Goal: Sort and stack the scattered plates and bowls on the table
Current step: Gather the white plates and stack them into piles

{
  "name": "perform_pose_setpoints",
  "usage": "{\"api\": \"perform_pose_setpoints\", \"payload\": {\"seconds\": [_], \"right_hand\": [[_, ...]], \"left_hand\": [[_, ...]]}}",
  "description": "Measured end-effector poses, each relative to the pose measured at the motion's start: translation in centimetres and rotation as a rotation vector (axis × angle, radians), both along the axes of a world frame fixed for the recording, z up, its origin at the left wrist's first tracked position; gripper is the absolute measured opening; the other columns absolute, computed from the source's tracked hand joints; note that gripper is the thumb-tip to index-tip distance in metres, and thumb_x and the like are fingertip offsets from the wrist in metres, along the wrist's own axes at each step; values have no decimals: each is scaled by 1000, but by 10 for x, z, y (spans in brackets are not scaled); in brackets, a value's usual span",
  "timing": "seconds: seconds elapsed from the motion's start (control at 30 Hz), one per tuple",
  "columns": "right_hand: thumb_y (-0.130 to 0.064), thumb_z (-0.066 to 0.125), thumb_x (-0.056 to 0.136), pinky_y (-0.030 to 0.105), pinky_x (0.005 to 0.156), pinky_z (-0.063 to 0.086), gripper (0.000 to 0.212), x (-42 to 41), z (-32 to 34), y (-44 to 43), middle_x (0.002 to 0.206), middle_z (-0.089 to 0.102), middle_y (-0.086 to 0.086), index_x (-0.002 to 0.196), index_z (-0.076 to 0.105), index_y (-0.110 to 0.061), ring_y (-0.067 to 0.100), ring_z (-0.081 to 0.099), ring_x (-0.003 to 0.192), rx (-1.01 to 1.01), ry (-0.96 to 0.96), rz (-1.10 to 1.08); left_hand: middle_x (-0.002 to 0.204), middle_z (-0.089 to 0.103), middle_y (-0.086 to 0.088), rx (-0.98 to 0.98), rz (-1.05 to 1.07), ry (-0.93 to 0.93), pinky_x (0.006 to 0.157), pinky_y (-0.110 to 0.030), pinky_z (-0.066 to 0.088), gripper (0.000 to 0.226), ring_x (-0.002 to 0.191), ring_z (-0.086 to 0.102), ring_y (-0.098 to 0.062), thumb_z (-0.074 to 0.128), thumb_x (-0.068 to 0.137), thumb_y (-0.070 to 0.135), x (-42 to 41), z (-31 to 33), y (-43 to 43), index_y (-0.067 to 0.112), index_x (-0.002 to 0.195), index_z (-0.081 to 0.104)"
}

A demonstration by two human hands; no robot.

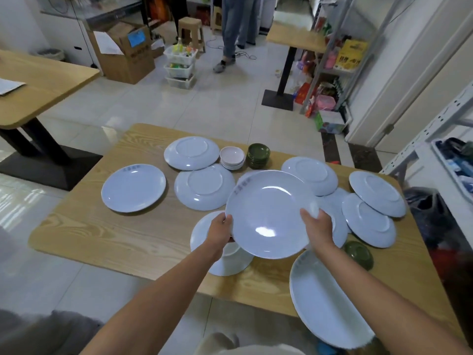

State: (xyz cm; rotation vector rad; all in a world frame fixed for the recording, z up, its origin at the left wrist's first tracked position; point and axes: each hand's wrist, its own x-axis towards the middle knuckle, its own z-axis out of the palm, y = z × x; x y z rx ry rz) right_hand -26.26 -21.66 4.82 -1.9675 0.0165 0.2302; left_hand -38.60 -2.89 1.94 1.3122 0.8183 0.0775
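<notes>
While left hand [222, 228] and right hand [317, 226] grip white plate [268, 213] (face up), table [102, 234] below.

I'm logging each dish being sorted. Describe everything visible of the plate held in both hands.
The large round pale blue plate is glossy, perhaps melamine, face up, tilted toward the camera, with faint grey lettering near its far-left rim. The left hand grips its left edge, the right hand its right edge. It is held above the wooden table, overlapping other plates in view.
</notes>
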Motion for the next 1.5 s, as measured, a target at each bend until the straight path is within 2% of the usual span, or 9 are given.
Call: {"api": "perform_pose_setpoints", "payload": {"seconds": [0.13,0.3,0.47,0.63,0.8,0.93,1.23,1.4,1.5], "right_hand": [[-26,55,90,28,59,39,23,2,-20,-42,74,57,4,78,57,-6,20,51,67,-151,19,-51],[-27,49,93,30,53,31,34,-4,-36,-103,59,45,2,62,40,-16,24,45,59,-411,-82,-14],[-38,39,98,25,53,33,39,-21,-63,-174,64,50,-3,63,40,-21,13,48,57,-750,-20,38],[-41,34,99,31,70,45,37,-35,-67,-217,90,66,4,86,59,-16,25,61,81,-951,18,90],[-41,31,100,29,84,47,42,-51,-72,-231,111,68,2,111,64,-17,21,64,100,-1070,23,148],[-42,31,99,27,79,48,42,-50,-72,-235,106,69,0,105,66,-19,18,65,96,-1074,-7,191],[-42,34,95,21,50,33,50,-43,-70,-245,63,68,-1,67,68,-18,15,63,57,-1113,-202,294],[-33,62,87,19,45,27,36,-33,-62,-212,52,64,4,57,61,-14,21,61,46,-1058,-338,382],[-26,82,68,13,40,10,40,-36,-51,-174,37,51,0,44,51,-16,15,49,31,-975,-505,438]], "left_hand": [[90,60,-10,37,-64,78,63,-30,54,24,78,59,-23,34,102,19,5,-5,-24,6,96,53],[85,53,-12,85,-214,164,67,-35,46,25,79,52,-24,38,100,20,10,-12,-63,10,82,51],[82,54,-7,141,-325,285,63,-31,47,21,75,54,-22,41,99,21,19,-23,-118,10,87,55],[96,60,-9,446,-378,408,74,-33,47,23,86,57,-23,43,94,15,33,-24,-164,4,104,60],[116,62,-16,532,-354,507,93,-36,48,35,109,57,-30,37,88,3,32,-29,-198,3,111,62],[138,34,-21,608,-347,635,108,-38,29,39,130,32,-37,37,89,7,36,-28,-211,4,122,57],[141,37,-16,594,-375,649,112,-39,29,45,134,31,-34,43,90,21,25,-25,-213,15,135,51],[149,33,-11,662,-314,690,111,-40,29,54,137,29,-33,45,94,26,10,-23,-183,19,146,35],[145,35,-7,780,-316,705,105,-41,35,55,130,32,-34,47,92,23,-7,-23,-150,20,145,35]]}}
